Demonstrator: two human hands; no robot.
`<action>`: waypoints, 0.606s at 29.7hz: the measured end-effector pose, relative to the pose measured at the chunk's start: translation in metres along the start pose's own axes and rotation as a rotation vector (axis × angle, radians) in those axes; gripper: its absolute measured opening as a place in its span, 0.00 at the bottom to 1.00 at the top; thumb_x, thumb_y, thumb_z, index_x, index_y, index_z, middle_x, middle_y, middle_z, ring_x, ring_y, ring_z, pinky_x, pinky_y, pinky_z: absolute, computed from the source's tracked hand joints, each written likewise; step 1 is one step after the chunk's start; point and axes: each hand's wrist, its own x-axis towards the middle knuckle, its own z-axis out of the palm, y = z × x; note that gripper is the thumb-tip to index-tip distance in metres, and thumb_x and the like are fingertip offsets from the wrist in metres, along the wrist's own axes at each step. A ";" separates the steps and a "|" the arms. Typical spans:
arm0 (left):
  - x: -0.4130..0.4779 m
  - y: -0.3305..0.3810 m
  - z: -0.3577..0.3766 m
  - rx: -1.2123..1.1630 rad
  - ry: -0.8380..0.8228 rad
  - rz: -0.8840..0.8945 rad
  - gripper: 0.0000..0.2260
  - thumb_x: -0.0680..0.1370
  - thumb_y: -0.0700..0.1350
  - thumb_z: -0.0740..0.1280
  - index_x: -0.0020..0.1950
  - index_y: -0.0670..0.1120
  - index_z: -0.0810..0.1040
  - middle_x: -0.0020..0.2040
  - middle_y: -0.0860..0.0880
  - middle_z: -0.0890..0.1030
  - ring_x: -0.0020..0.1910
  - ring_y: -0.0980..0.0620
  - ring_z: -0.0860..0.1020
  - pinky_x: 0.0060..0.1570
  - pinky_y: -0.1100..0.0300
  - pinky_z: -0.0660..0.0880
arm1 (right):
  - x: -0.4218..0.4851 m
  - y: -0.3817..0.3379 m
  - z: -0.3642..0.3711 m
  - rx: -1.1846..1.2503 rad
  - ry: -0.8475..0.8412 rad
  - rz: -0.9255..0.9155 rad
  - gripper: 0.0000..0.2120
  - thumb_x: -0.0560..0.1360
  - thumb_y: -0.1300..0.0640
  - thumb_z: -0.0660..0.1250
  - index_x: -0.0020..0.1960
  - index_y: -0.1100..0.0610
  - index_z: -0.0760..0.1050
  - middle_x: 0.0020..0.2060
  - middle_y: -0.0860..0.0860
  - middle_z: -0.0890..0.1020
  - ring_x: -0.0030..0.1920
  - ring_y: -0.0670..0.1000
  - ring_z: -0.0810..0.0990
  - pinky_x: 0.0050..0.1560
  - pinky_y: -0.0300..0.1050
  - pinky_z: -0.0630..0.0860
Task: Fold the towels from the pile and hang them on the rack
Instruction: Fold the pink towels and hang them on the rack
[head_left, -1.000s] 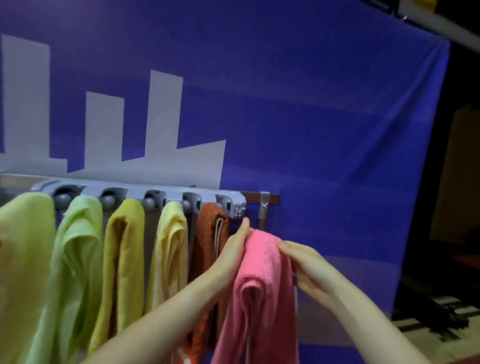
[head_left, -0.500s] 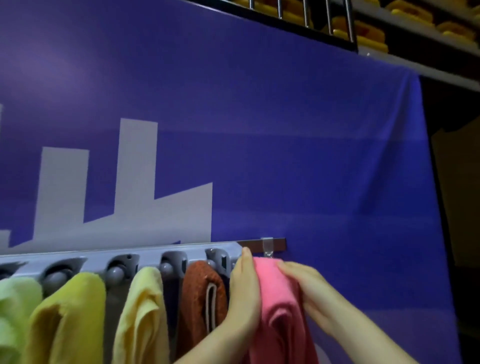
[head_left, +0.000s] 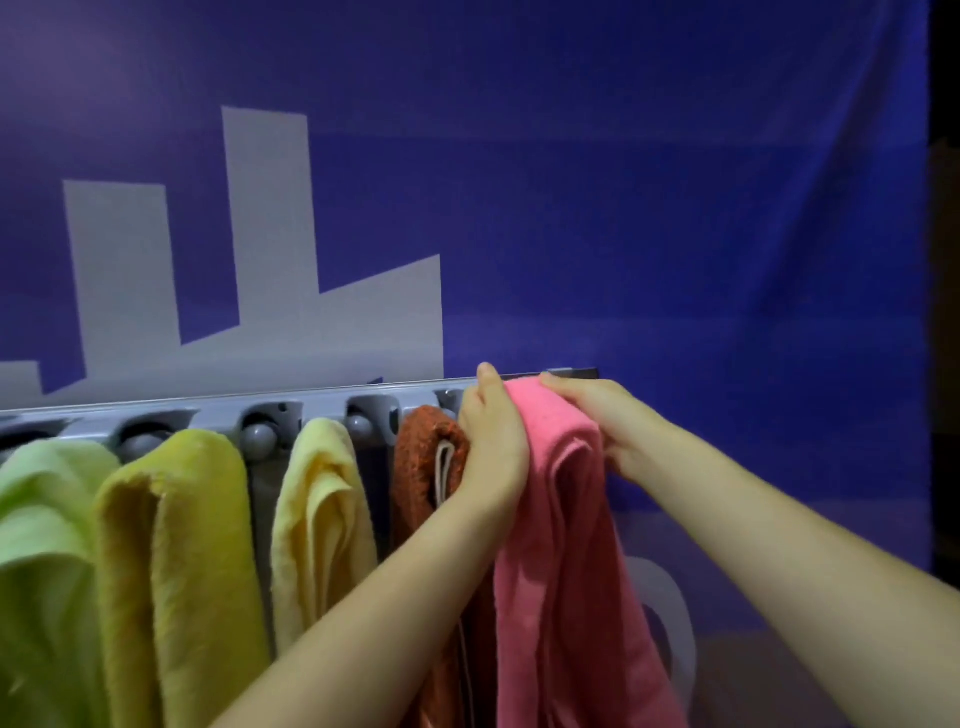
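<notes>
The grip of the left hand (head_left: 491, 447) is closed on the left side of the pink towel (head_left: 566, 545), with the thumb pointing up to the rack (head_left: 322, 402); its fingertips are hidden. The grip of the right hand (head_left: 608, 421) is closed too, with the fingers curled over the top fold of the same towel. Both forearms reach up from below. The pink towel hangs at the right end of the rack, just beside the brown towel (head_left: 421, 457).

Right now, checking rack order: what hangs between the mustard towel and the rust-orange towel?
A pale yellow towel, seen in the head view.
</notes>
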 end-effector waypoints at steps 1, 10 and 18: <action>0.004 -0.006 -0.008 0.052 0.001 -0.032 0.24 0.81 0.52 0.45 0.71 0.38 0.62 0.73 0.39 0.62 0.72 0.44 0.60 0.70 0.56 0.55 | 0.001 0.006 0.008 0.003 0.007 0.043 0.08 0.75 0.58 0.63 0.40 0.60 0.75 0.35 0.53 0.79 0.32 0.47 0.77 0.30 0.37 0.75; -0.019 -0.058 -0.007 0.045 -0.073 -0.287 0.27 0.79 0.59 0.45 0.72 0.46 0.60 0.73 0.46 0.65 0.71 0.46 0.64 0.72 0.49 0.59 | -0.011 0.045 0.014 -0.067 0.128 0.177 0.16 0.77 0.54 0.60 0.34 0.60 0.73 0.16 0.50 0.77 0.26 0.51 0.76 0.28 0.38 0.71; -0.096 -0.158 -0.022 -0.116 -0.240 -0.486 0.57 0.50 0.82 0.50 0.74 0.54 0.56 0.76 0.49 0.59 0.74 0.49 0.58 0.74 0.48 0.52 | -0.113 0.115 0.021 0.093 0.122 0.371 0.37 0.68 0.32 0.56 0.66 0.58 0.69 0.64 0.56 0.75 0.62 0.56 0.75 0.65 0.51 0.69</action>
